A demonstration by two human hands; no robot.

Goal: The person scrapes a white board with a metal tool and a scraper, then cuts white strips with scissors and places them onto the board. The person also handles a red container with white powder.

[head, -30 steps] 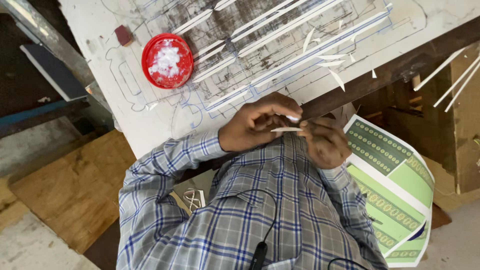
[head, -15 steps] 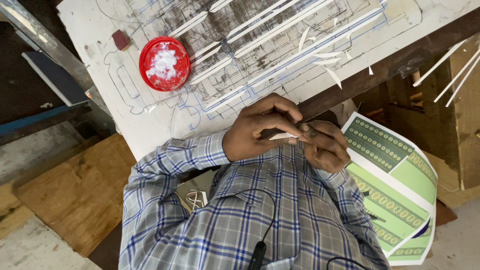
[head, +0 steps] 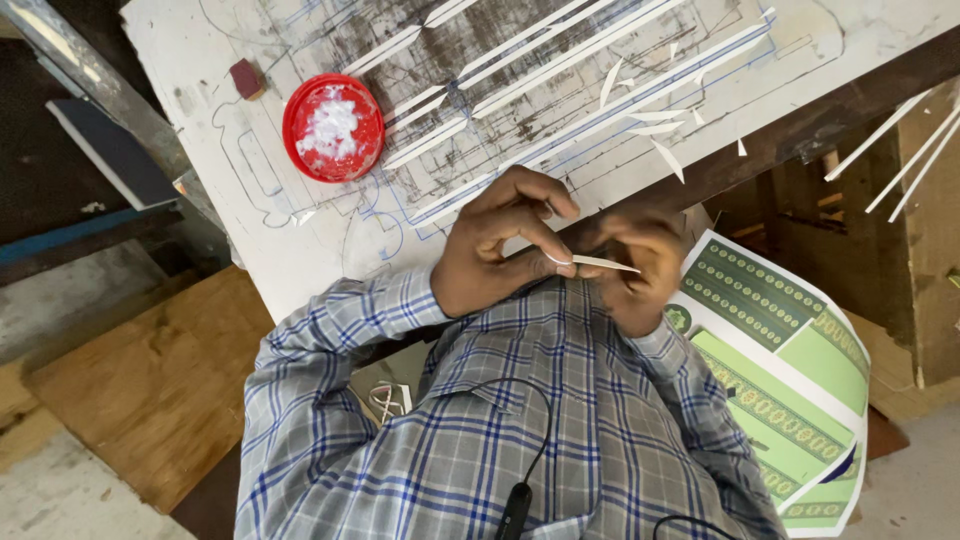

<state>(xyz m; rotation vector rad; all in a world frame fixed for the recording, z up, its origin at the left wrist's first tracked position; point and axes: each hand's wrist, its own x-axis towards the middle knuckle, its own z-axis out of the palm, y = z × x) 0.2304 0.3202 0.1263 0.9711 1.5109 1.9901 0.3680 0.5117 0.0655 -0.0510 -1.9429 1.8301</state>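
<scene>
My left hand [head: 495, 255] and my right hand [head: 640, 270] meet just in front of my chest, at the near edge of the white work board [head: 250, 230]. Together they pinch a thin white strip [head: 603, 263] that lies level between the fingertips. My left thumb and forefinger hold its left end. My right hand's fingers curl around its right end. A checked blue and white shirt sleeve [head: 330, 330] covers my left forearm.
On the board stand a red lid [head: 333, 127] with white paste, a small dark red block [head: 245, 78], long white strips [head: 560, 60] and cut slivers [head: 655, 128]. A green printed sheet [head: 780, 370] lies at the right, a wooden board [head: 140, 390] at the lower left.
Both hands have stayed together on the strip and shifted slightly. The strip now points more to the right, with my left fingers spread wider over it.
</scene>
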